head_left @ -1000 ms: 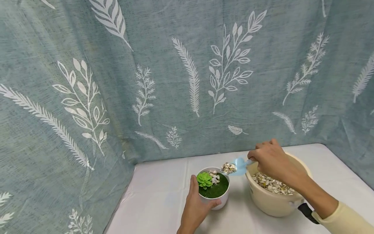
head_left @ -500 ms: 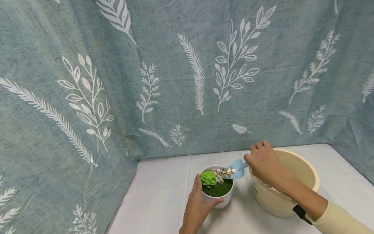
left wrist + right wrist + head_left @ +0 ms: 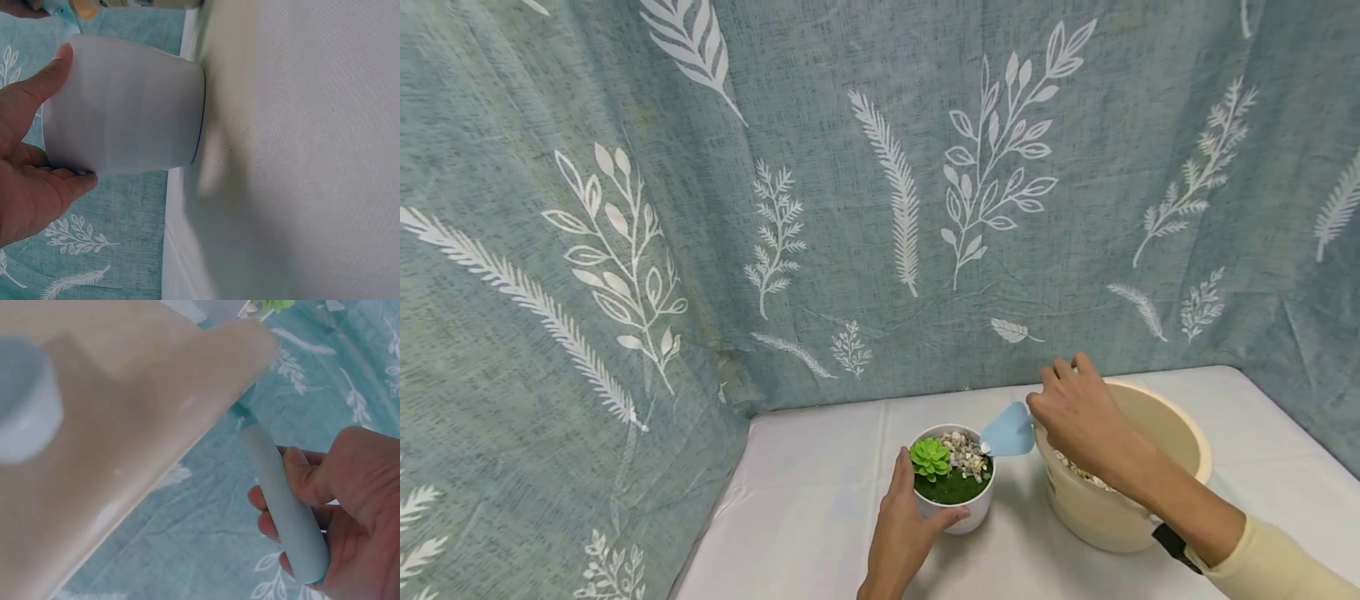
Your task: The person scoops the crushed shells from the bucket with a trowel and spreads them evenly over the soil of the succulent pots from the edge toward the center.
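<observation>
A small white pot (image 3: 961,518) stands on the cloth, holding a bright green succulent (image 3: 930,457), dark green moss (image 3: 951,490) and a patch of small stones (image 3: 967,454). My left hand (image 3: 904,527) grips the pot's near left side, and the left wrist view has its thumb and fingers on opposite sides of the pot wall (image 3: 125,106). My right hand (image 3: 1078,410) holds a light blue trowel (image 3: 1009,432) above the pot's right rim, blade tipped down with a white pebble at its tip. In the right wrist view, fingers wrap the pale trowel handle (image 3: 284,500).
Just right of the pot stands a large cream bucket (image 3: 1093,521), under my right forearm, with more stones (image 3: 1078,473) partly visible inside. White cloth (image 3: 820,500) covers the table. A teal leaf-patterned curtain (image 3: 820,208) hangs behind and along the left.
The trowel, loaded with stones a second ago, has moved over the pot and tipped. Its stones have slid onto the moss beside the succulent. My left hand keeps its hold.
</observation>
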Motion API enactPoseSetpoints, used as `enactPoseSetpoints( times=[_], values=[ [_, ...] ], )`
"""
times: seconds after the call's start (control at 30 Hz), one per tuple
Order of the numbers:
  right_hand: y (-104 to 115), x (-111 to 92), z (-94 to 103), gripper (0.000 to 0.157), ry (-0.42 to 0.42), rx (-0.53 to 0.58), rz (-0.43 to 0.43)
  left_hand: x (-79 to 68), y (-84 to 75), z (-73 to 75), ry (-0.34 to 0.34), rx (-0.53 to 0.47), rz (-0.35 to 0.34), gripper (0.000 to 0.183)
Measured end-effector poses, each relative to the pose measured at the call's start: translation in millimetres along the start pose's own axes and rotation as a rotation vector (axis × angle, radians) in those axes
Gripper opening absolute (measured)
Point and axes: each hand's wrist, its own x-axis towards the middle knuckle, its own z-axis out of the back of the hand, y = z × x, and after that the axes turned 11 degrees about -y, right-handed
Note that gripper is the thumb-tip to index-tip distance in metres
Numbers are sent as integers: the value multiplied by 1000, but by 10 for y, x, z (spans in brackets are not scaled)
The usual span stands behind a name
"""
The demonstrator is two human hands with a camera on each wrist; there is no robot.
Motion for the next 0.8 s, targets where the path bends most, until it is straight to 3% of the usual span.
enactPoseSetpoints(
  times=[0.37, 0.47, 0.57, 0.67, 0.8],
  values=[
    [-124, -166, 123, 25, -89, -48, 59, -29, -68, -109, -22, 9, 30, 126],
    [-232, -289, 195, 26, -117, -9, 0, -39, -76, -120, -20, 10, 36, 128],
    [-394, -469, 287, 37, -144, 77, -103, -54, -55, -96, -5, 34, 46, 127],
    [-573, -669, 358, 47, -177, 139, -192, -104, -5, -30, 42, 64, 53, 122],
    [-810, -923, 406, 49, -199, 137, -248, -206, 8, 61, 72, 126, 80, 117]
  ],
)
